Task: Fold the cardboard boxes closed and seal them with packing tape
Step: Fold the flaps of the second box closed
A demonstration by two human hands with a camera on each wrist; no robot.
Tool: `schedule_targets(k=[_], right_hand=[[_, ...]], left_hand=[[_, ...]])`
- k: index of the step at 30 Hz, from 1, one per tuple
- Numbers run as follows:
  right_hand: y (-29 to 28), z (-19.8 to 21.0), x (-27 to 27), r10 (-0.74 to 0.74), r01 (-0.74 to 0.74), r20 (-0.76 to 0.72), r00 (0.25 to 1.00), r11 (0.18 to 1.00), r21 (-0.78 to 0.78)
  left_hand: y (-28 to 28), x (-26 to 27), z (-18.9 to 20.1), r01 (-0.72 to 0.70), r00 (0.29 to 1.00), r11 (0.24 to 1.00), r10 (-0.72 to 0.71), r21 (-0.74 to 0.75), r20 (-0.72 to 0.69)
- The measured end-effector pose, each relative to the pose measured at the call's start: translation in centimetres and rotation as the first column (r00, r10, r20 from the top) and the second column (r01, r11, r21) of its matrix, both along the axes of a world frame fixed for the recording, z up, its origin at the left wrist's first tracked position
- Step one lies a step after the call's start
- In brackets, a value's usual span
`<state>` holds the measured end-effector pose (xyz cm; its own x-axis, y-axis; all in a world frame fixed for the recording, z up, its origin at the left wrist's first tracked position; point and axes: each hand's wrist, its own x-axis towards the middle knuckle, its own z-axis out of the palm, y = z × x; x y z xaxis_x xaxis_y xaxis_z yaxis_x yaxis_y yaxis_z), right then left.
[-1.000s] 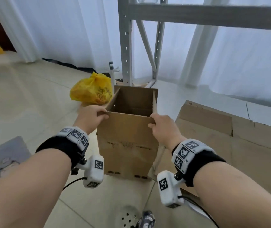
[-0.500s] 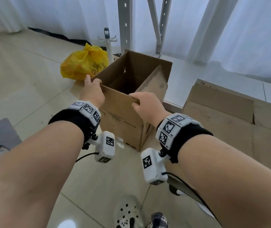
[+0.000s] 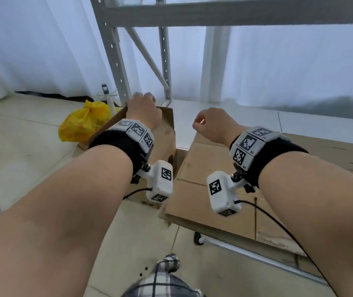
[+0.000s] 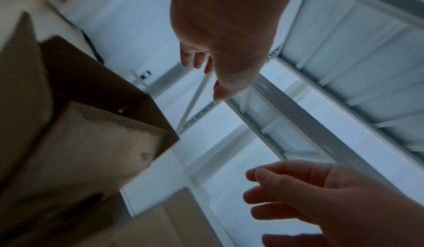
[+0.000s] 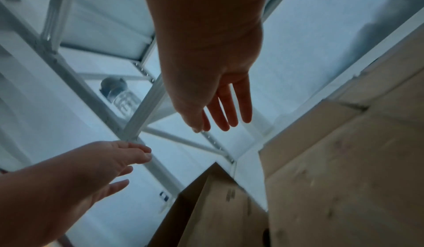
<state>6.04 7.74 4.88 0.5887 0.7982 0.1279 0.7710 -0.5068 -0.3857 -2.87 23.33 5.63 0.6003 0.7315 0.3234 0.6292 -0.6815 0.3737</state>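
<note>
The open brown cardboard box [image 3: 165, 133] stands on the tiled floor, mostly hidden behind my left forearm. My left hand [image 3: 143, 107] hovers above its far rim with relaxed fingers and holds nothing. In the left wrist view the box [image 4: 80, 124] lies below and to the left of that hand [image 4: 206, 60]. My right hand [image 3: 211, 125] is raised to the right of the box, above the flattened cardboard, and it is empty too. Its fingers [image 5: 227, 109] point straight out in the right wrist view, where the box corner [image 5: 218, 205] is below. No tape is in view.
A large flattened cardboard sheet [image 3: 225, 168] lies to the right of the box. A yellow plastic bag [image 3: 85, 123] sits to its left. A grey metal rack [image 3: 111, 50] and white curtains stand behind. A white pole [image 3: 235, 247] lies on the floor near my foot.
Both hands have let go of the box's near rim and lifted up and forward. The box now stands free on the floor, and my view has tilted upward.
</note>
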Motion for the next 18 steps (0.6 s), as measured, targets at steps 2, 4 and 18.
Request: schedule_targets(k=[2,4,18], right_hand=[[-4.3,1.0,1.6,-0.064,0.064,0.002,0.998,0.998,0.003],[-9.1,1.3,3.0,-0.135,0.135,0.006,0.991,0.991,-0.006],[-34.2,-5.3,5.0,-0.636,0.58,-0.126,0.762,0.755,-0.304]], left_hand=[[-4.4,2.2,0.9,0.022,0.999,0.999,-0.023,0.028,0.041],[-8.6,4.3,0.9,0.141,0.99,0.99,-0.141,0.007,0.02],[-25.9,9.4,-7.6,0.631,0.612,0.732,-0.673,-0.256,-0.415]])
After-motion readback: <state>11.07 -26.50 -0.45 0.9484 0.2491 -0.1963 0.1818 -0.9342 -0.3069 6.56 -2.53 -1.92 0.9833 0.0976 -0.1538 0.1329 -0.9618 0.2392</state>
